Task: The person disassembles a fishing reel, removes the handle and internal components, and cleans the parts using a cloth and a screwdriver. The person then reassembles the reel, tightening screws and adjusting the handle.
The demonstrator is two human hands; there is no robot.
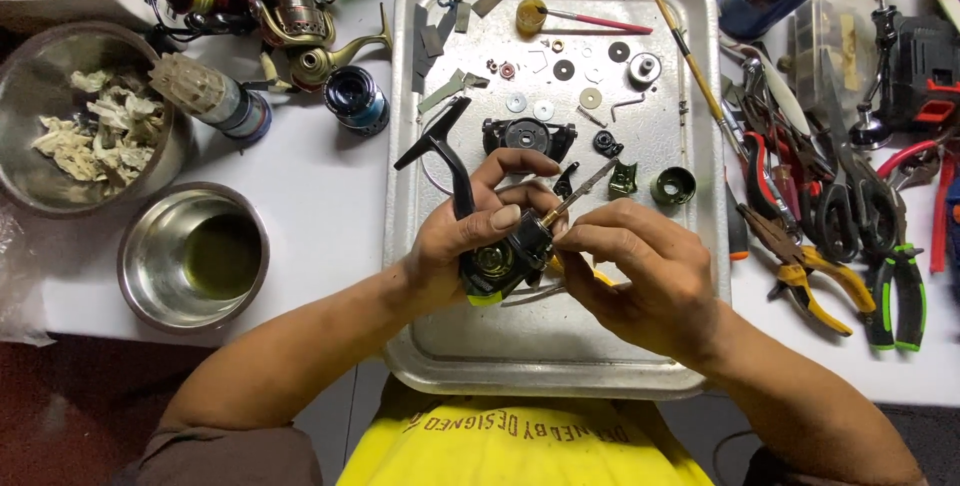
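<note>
Clamping a black fishing reel body (500, 251) over the metal tray (560, 356), the left hand (465, 241) has its grip closed around the reel, thumb across the housing, the angular black foot jutting up-left. The right hand (640, 276) pinches its grip shut on a thin brass-tipped shaft (575, 201) projecting from the reel. Scattered on the dull, scratched tray lie flat washers (530, 106), small gears and a black round rotor part (528, 136). Left on the white counter (320, 196), a shiny steel bowl (150, 286) holds greenish liquid; a bigger bowl (20, 186) holds crumpled pale rags. Pliers (810, 276) with yellow handles lie right.
</note>
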